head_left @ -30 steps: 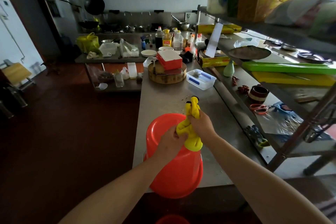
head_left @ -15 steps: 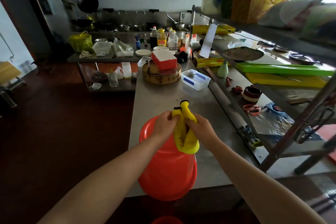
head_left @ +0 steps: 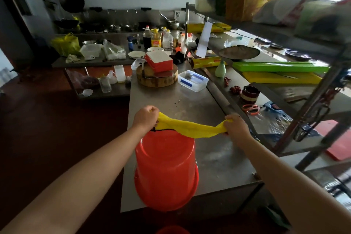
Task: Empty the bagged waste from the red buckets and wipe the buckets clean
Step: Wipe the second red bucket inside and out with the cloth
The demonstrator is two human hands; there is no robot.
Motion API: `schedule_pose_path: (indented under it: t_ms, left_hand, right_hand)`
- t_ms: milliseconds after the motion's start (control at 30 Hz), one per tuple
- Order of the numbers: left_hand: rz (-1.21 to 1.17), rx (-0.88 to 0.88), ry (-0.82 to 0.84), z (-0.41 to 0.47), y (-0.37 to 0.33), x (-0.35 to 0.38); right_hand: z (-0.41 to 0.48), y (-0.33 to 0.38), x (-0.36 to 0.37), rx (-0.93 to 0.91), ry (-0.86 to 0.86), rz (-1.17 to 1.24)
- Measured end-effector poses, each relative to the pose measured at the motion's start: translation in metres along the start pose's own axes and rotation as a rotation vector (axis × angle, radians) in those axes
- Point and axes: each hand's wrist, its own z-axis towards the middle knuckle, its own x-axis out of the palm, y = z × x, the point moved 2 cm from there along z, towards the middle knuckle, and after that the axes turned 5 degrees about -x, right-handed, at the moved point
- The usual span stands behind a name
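Head view: a yellow knitted cloth point(head_left: 191, 128) is stretched between both hands above an upside-down red plastic bucket point(head_left: 166, 169), which sits at the near edge of the stainless steel counter point(head_left: 218, 161). One end is gripped by the left hand point(head_left: 145, 118), fingers curled tight; the other is pinched by the right hand point(head_left: 235, 126). A clear plastic tub point(head_left: 192, 80) is seen further back.

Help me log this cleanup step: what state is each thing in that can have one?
Red plastic bucket: upside down at the near edge of the steel counter.
Yellow cloth: stretched between both hands, above the bucket.
Left hand: grips the cloth's left end.
Right hand: grips the cloth's right end.
Red box with white top: resting on the round wooden chopping block.
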Motion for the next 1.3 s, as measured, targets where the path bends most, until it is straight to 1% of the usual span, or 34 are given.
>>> schedule_pose_path:
  t_ms: [100, 167, 233, 267, 367, 400, 433, 500, 567, 600, 700, 733, 867, 1000, 1100, 1200, 1233, 1300]
  left_hand:
    - [0.233, 0.034, 0.108, 0.007, -0.004, -0.006]
    - [0.392, 0.087, 0.142, 0.012, -0.003, -0.010]
    - [0.502, 0.147, 0.149, 0.017, -0.003, -0.012]
    - [0.529, 0.162, 0.159, 0.019, -0.003, -0.011]
    - [0.578, 0.165, 0.189, 0.025, -0.005, -0.010]
    - [0.594, 0.156, 0.193, 0.026, -0.006, -0.009]
    - [0.590, 0.141, 0.200, 0.027, -0.007, -0.007]
    - [0.534, 0.095, 0.222, 0.029, -0.011, -0.003]
    - [0.446, 0.049, 0.263, 0.031, -0.015, 0.004]
    - [0.390, 0.028, 0.285, 0.032, -0.016, 0.009]
    - [0.218, -0.047, 0.323, 0.028, -0.020, 0.029]
    - [0.160, -0.071, 0.333, 0.026, -0.022, 0.037]
    - [-0.028, -0.128, 0.405, 0.009, -0.036, 0.077]
    - [-0.154, -0.165, 0.558, -0.019, -0.050, 0.121]
    - [-0.168, -0.150, 0.651, -0.040, -0.058, 0.151]
    - [-0.214, -0.147, 0.683, -0.058, -0.064, 0.175]
    - [-0.260, -0.167, 0.691, -0.063, -0.065, 0.180]
    - [-0.403, -0.275, 0.735, -0.070, -0.067, 0.188]
  right_hand:
    - [0.010, -0.007, -0.011, 0.072, 0.184, -0.038]
    - [0.013, -0.010, -0.021, 0.056, 0.229, -0.139]
    - [0.016, -0.012, -0.029, 0.032, 0.246, -0.251]
    - [0.016, -0.013, -0.033, 0.018, 0.260, -0.320]
    - [0.019, -0.012, -0.043, -0.072, 0.330, -0.665]
    - [0.020, -0.011, -0.045, -0.083, 0.339, -0.740]
    - [0.020, -0.009, -0.047, -0.072, 0.339, -0.770]
    - [0.022, -0.007, -0.050, -0.028, 0.332, -0.755]
    - [0.023, -0.008, -0.054, 0.053, 0.306, -0.632]
    - [0.024, -0.010, -0.054, 0.109, 0.293, -0.503]
    - [0.020, -0.016, -0.055, 0.299, 0.238, 0.009]
    - [0.019, -0.017, -0.055, 0.328, 0.244, 0.085]
    - [0.012, -0.013, -0.043, 0.350, 0.317, 0.241]
    - [0.002, -0.011, -0.027, 0.332, 0.385, 0.388]
    - [-0.005, -0.013, -0.019, 0.292, 0.393, 0.414]
    - [-0.010, -0.020, -0.021, 0.269, 0.374, 0.424]
    - [-0.010, -0.023, -0.023, 0.268, 0.369, 0.427]
    - [-0.010, -0.033, -0.031, 0.259, 0.383, 0.430]
